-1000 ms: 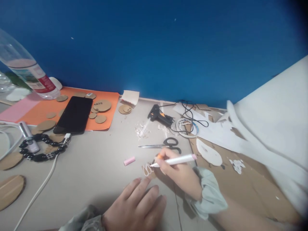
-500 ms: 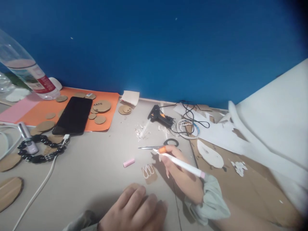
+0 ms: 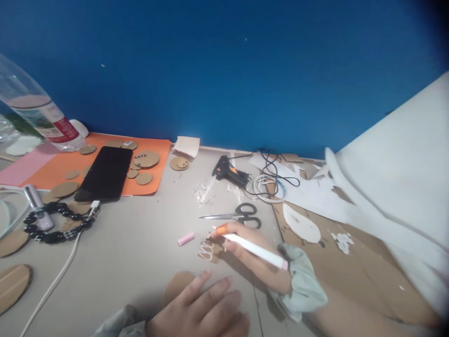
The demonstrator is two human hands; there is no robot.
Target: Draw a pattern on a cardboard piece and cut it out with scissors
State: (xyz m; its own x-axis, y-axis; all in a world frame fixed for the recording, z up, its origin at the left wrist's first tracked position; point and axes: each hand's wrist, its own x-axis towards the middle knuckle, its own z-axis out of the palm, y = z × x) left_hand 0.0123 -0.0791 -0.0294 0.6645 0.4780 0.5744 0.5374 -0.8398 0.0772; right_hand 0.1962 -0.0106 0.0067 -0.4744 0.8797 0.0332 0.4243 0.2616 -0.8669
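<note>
Pinching a white marker (image 3: pixel 261 254) in the right hand (image 3: pixel 243 257), just right of lower centre in the frame, with the tip end aimed toward upper left. Just beneath those fingertips, bearing pale loops (image 3: pixel 206 250) on the left part: a small cardboard piece (image 3: pixel 215 256). Too blurred to tell whether touched by the fingers. Spreading the left hand (image 3: pixel 206 306) loosely at bottom centre, pinching nothing visible, partly over a cardboard disc (image 3: pixel 175 286); impossible to tell if pressing down on it. For clean strokes, best to pin a bare corner of the small piece with a left fingertip, keep skin off the loops in case of wet ink, and press lightly and evenly. Wise, too, to mind the scissors (image 3: pixel 220 216) just above the working hand, and to leave the pink cap (image 3: pixel 185 239) within reach, left of the loops.
</note>
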